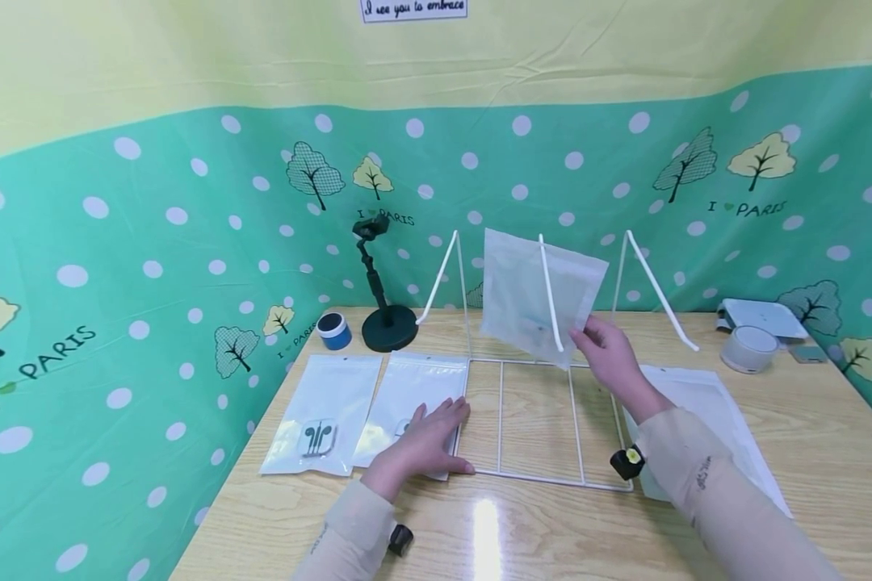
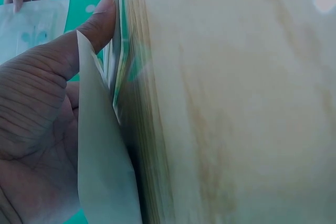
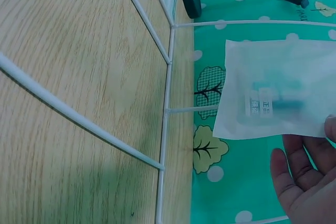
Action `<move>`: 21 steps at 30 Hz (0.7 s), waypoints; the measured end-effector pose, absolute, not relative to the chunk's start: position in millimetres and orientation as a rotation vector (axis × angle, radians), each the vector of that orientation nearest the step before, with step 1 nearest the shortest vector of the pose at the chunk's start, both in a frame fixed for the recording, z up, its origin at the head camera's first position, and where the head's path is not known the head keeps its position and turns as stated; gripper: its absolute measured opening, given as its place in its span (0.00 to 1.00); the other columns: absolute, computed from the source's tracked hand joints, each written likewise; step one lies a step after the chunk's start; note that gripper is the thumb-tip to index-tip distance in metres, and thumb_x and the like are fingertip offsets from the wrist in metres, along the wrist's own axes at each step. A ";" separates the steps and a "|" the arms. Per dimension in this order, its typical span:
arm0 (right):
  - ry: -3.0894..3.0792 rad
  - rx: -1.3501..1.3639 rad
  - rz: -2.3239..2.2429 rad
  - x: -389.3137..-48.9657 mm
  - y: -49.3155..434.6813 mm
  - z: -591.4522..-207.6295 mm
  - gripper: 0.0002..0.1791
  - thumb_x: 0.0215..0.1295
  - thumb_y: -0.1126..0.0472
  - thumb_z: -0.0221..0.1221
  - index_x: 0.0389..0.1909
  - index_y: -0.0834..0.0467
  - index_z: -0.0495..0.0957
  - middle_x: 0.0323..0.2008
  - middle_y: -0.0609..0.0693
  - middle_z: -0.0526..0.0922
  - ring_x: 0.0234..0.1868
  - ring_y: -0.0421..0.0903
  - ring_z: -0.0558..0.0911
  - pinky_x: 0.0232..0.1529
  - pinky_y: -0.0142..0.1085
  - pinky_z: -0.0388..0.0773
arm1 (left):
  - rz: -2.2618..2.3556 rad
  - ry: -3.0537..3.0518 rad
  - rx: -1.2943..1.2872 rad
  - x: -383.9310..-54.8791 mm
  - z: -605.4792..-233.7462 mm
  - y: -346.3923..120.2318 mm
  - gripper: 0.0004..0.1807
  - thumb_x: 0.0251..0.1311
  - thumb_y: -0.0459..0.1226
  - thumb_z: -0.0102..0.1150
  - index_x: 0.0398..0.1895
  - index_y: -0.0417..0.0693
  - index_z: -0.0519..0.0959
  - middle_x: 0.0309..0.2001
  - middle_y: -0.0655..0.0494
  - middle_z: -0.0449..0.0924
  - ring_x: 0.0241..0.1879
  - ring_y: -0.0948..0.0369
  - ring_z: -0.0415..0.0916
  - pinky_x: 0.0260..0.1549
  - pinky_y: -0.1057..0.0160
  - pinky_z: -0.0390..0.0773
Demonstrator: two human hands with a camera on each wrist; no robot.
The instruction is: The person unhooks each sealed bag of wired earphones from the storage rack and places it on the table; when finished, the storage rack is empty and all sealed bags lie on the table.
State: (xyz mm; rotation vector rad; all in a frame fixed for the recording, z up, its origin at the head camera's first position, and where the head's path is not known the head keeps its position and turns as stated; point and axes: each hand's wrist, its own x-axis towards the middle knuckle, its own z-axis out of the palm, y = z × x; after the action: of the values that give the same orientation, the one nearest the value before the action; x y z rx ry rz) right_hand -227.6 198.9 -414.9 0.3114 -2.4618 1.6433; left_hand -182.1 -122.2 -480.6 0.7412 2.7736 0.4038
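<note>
A white wire display rack (image 1: 500,420) stands on the wooden table, with three sloping prongs. My right hand (image 1: 612,355) pinches a translucent white pouch (image 1: 512,282) by its lower right corner, raised behind the middle prong (image 1: 550,294). In the right wrist view, a small printed item (image 3: 262,103) shows through the pouch; whether the pouch hangs on the prong I cannot tell. My left hand (image 1: 429,444) rests, fingers extended, at the rack's left side and over a clear-fronted zip bag (image 1: 421,375), partly covering it. Another zip bag (image 1: 337,387) with wired earphones (image 1: 317,438) lies further left.
Another white bag (image 1: 705,411) lies right of the rack, partly under the right forearm. A black phone stand (image 1: 390,329) and a blue-and-white jar (image 1: 334,331) are at back left. At back right sit a white cylinder (image 1: 750,349) and a white flat-topped object (image 1: 763,317).
</note>
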 end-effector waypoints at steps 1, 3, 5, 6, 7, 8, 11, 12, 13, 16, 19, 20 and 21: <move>-2.464 0.314 1.637 -227.0 199.4 -414.9 0.23 0.77 0.56 0.47 0.65 0.64 0.68 0.64 0.64 0.71 0.64 0.63 0.70 0.61 0.54 0.70 | 0.401 2.774 0.739 -182.1 -480.7 -122.2 0.56 0.46 0.60 0.70 0.75 0.47 0.57 0.76 0.53 0.52 0.75 0.54 0.47 0.70 0.40 0.42; -2.468 0.317 1.629 -225.7 200.4 -414.2 0.23 0.77 0.57 0.46 0.65 0.65 0.68 0.64 0.64 0.71 0.64 0.62 0.71 0.60 0.53 0.71 | 0.397 2.774 0.739 -182.2 -481.0 -122.0 0.56 0.46 0.60 0.70 0.75 0.47 0.57 0.76 0.53 0.52 0.75 0.54 0.47 0.70 0.40 0.42; -2.472 0.319 1.632 -220.9 200.4 -409.1 0.22 0.78 0.59 0.45 0.66 0.66 0.67 0.64 0.66 0.70 0.63 0.63 0.71 0.59 0.54 0.72 | 0.393 2.775 0.741 -182.3 -481.1 -121.9 0.56 0.46 0.60 0.70 0.75 0.47 0.57 0.76 0.53 0.52 0.75 0.54 0.47 0.70 0.40 0.43; -2.475 0.321 1.628 -219.8 201.2 -408.7 0.22 0.78 0.59 0.44 0.66 0.66 0.67 0.64 0.66 0.70 0.63 0.63 0.71 0.59 0.54 0.72 | 0.391 2.776 0.742 -182.4 -481.2 -121.9 0.56 0.46 0.60 0.70 0.75 0.47 0.57 0.76 0.53 0.52 0.75 0.54 0.47 0.70 0.39 0.43; -2.475 0.327 1.627 -218.6 202.0 -408.3 0.22 0.78 0.59 0.44 0.66 0.66 0.67 0.64 0.66 0.70 0.63 0.63 0.71 0.59 0.54 0.72 | 0.392 2.775 0.743 -182.5 -481.3 -121.9 0.56 0.46 0.60 0.70 0.75 0.47 0.57 0.76 0.53 0.52 0.75 0.53 0.47 0.70 0.39 0.43; -2.475 0.333 1.627 -217.6 202.9 -408.2 0.23 0.78 0.58 0.44 0.66 0.66 0.66 0.64 0.66 0.70 0.63 0.63 0.72 0.58 0.55 0.72 | 0.393 2.775 0.743 -182.8 -481.2 -121.9 0.56 0.46 0.60 0.70 0.75 0.47 0.57 0.76 0.53 0.52 0.75 0.53 0.47 0.70 0.39 0.43; -2.472 0.356 1.609 -216.3 207.4 -412.7 0.23 0.78 0.57 0.44 0.66 0.65 0.67 0.64 0.64 0.71 0.61 0.62 0.73 0.57 0.53 0.74 | 0.396 2.774 0.741 -183.1 -481.2 -122.1 0.56 0.46 0.60 0.70 0.76 0.47 0.57 0.76 0.53 0.52 0.75 0.53 0.47 0.70 0.39 0.43; -2.469 0.366 1.605 -215.2 208.5 -413.4 0.23 0.78 0.57 0.44 0.66 0.65 0.68 0.63 0.64 0.71 0.61 0.62 0.74 0.56 0.52 0.75 | 0.396 2.773 0.739 -183.0 -481.1 -122.1 0.56 0.46 0.60 0.70 0.76 0.47 0.57 0.76 0.53 0.52 0.75 0.53 0.47 0.70 0.39 0.43; -2.466 0.377 1.598 -213.7 209.5 -413.6 0.23 0.78 0.57 0.44 0.65 0.65 0.68 0.63 0.64 0.72 0.60 0.62 0.75 0.55 0.51 0.76 | 0.397 2.773 0.737 -182.9 -480.9 -122.0 0.56 0.46 0.60 0.70 0.76 0.47 0.57 0.76 0.53 0.52 0.75 0.53 0.47 0.70 0.39 0.43; -2.462 0.403 1.576 -207.9 212.7 -414.2 0.22 0.78 0.56 0.44 0.65 0.65 0.69 0.62 0.64 0.73 0.58 0.61 0.76 0.51 0.45 0.79 | 0.394 2.772 0.735 -182.5 -480.4 -122.0 0.56 0.46 0.60 0.70 0.76 0.47 0.57 0.76 0.53 0.53 0.75 0.53 0.47 0.70 0.39 0.43; -2.468 0.427 1.564 -200.6 216.1 -413.9 0.22 0.78 0.56 0.43 0.64 0.64 0.70 0.60 0.63 0.74 0.56 0.59 0.78 0.48 0.39 0.81 | 0.395 2.770 0.733 -182.2 -479.7 -121.9 0.56 0.46 0.60 0.70 0.75 0.47 0.57 0.76 0.53 0.53 0.75 0.53 0.47 0.70 0.39 0.43; -2.469 0.438 1.569 -198.0 217.5 -413.7 0.22 0.78 0.56 0.43 0.64 0.64 0.70 0.60 0.62 0.75 0.56 0.58 0.78 0.47 0.37 0.81 | 0.395 2.769 0.733 -182.2 -479.4 -121.8 0.56 0.46 0.60 0.70 0.75 0.47 0.57 0.76 0.53 0.52 0.75 0.53 0.47 0.70 0.39 0.43; -2.470 0.448 1.575 -195.5 218.6 -413.5 0.22 0.78 0.57 0.43 0.64 0.64 0.70 0.60 0.62 0.75 0.55 0.58 0.78 0.47 0.36 0.81 | 0.394 2.767 0.733 -182.2 -479.3 -121.9 0.56 0.47 0.60 0.70 0.76 0.47 0.57 0.76 0.53 0.52 0.75 0.53 0.47 0.70 0.39 0.43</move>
State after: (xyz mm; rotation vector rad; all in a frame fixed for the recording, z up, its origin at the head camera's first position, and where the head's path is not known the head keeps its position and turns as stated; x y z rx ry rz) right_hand -195.5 218.6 -413.5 0.4484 -2.4701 1.5754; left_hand -182.2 -121.9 -479.3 0.7326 2.7675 0.3941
